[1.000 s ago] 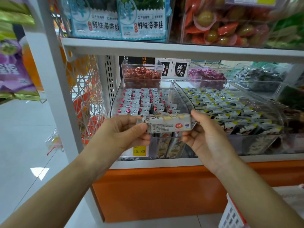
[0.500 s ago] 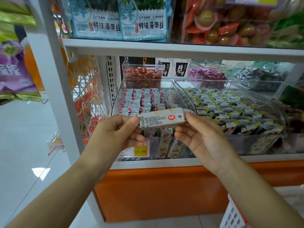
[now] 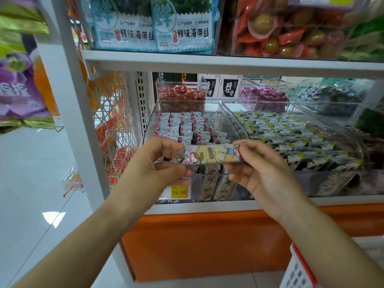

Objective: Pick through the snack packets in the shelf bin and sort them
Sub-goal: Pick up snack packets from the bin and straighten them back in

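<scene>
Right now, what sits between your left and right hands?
In the head view, a long cartoon-printed snack packet spans the gap, left hand and right hand each pinching one end.

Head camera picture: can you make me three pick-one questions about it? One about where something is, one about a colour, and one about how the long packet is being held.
1. Where is the yellow price tag?
A) just below the left grip
B) up on the top shelf
C) on the floor

2. What colour is the panel under the lower shelf?
A) blue
B) orange
C) green

3. How is the long packet held?
A) it lies in a bin
B) by one grip only
C) pinched at both ends, by the left grip and the right grip

Answers:
1 A, the 15.80 tag sits right under that grip.
2 B, the panel is plainly orange.
3 C, each grip's fingers pinch one end of the packet.
</scene>
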### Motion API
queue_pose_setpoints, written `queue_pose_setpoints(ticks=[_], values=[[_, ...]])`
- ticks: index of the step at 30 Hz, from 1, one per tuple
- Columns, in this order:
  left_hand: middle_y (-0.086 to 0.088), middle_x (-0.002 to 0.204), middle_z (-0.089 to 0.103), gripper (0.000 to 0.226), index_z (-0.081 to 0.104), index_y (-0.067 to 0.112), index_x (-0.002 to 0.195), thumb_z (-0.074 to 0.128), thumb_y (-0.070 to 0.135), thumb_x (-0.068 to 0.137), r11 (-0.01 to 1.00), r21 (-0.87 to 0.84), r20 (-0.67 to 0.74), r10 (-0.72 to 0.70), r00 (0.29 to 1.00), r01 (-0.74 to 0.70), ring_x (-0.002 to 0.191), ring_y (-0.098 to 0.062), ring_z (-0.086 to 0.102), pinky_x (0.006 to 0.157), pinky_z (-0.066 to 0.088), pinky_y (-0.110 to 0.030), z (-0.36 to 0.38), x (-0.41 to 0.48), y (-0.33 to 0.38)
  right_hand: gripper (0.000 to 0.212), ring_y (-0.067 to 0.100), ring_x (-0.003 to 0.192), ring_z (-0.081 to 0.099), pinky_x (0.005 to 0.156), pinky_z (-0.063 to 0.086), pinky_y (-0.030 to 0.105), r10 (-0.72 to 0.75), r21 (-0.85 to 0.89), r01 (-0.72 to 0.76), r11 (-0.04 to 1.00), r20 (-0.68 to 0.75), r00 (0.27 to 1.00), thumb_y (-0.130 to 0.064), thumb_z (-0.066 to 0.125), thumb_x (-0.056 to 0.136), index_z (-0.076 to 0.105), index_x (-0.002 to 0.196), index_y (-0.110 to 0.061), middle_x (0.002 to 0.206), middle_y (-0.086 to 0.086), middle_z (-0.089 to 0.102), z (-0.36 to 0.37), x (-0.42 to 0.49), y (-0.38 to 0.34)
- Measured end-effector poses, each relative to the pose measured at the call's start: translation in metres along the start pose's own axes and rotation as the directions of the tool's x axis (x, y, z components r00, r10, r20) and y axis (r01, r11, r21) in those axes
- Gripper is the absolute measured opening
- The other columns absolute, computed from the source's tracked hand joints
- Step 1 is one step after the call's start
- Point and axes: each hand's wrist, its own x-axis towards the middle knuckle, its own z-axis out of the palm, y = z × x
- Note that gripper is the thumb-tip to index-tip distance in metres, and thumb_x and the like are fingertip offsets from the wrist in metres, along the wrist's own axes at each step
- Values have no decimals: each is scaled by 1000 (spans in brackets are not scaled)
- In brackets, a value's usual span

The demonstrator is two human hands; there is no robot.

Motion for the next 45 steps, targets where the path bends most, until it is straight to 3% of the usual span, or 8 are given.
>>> queue_pose_setpoints(ticks=[7, 14, 29, 33, 37, 40, 43, 45], values=[[-13, 90, 70, 20, 62, 7, 98, 52, 23, 91, 981, -135, -25, -143, 989, 139, 81, -21, 71, 64, 56, -22, 1, 3, -4, 19, 16, 69, 63, 57, 54, 27, -34, -49, 35, 998, 33, 999, -10, 56, 85, 73, 91, -17, 77, 2, 62, 0, 0, 0], [-10, 95, 71, 15, 66, 5, 97, 54, 8, 89, 991, -69, -2, -114, 993, 114, 87, -18, 70, 71, 56, -21, 3, 5, -5, 20, 35, 93, 62, 59, 56, 27, -83, -129, 76, 989, -50, 995, -6, 53, 91, 67, 82, -15, 113, 29, 56, -1, 2, 5], [-7, 81, 74, 15, 66, 3, 83, 55, 10, 90, 987, -94, -140, -145, 980, 133, 76, -16, 72, 62, 55, -16, 1, 9, -5, 26, 17, 84, 71, 70, 57, 24, -213, -230, 219, 948, 49, 976, -25, 67, 73, 67, 98, -18, 92, -1, 73, -2, 3, 9], [3, 83, 73, 22, 69, 19, 83, 50, 22, 93, 990, 140, -169, -3, 986, 27, 78, -7, 69, 70, 56, -21, -3, 14, -3, 18, 14, 81, 70, 64, 56, 22, -309, -324, 298, 898, 18, 951, -9, 65, 83, 65, 93, -23, 91, -1, 73, 4, 11, 4], [12, 122, 58, 32, 57, 25, 124, 44, 30, 95, 522, 829, 37, 309, 950, -202, 115, -6, 49, 98, 38, -26, -14, 18, -11, 13, 13, 77, 69, 66, 58, 26, -385, -464, 357, 811, 37, 922, -12, 63, 86, 64, 87, -25, 83, -3, 71, 6, 23, -12], [12, 152, 28, 49, 33, 31, 142, 22, 44, 96, 110, 972, 198, 111, 974, -210, 142, -8, 12, 116, 1, -47, -21, 20, -24, 13, 14, 81, 67, 74, 58, 40, -363, -656, 377, 653, 166, 917, -17, 64, 85, 63, 87, -30, 86, -3, 70, 8, 26, -20], [13, 157, 11, 56, 17, 31, 148, 12, 49, 95, 27, 979, 200, 6, 980, -200, 144, -8, -4, 114, -8, -53, -24, 20, -33, 18, 10, 81, 62, 77, 53, 38, -361, -784, 403, 472, 245, 900, -24, 64, 86, 65, 103, -21, 92, -7, 65, 13, 31, -18], [13, 157, 9, 57, 15, 31, 148, 12, 50, 95, 40, 978, 202, 9, 979, -202, 144, -8, -6, 114, -8, -54, -26, 21, -34, 32, -6, 71, 47, 68, 41, 13, -405, -837, 420, 352, 269, 874, -24, 63, 87, 61, 117, -12, 82, -21, 50, 18, 38, -14]])
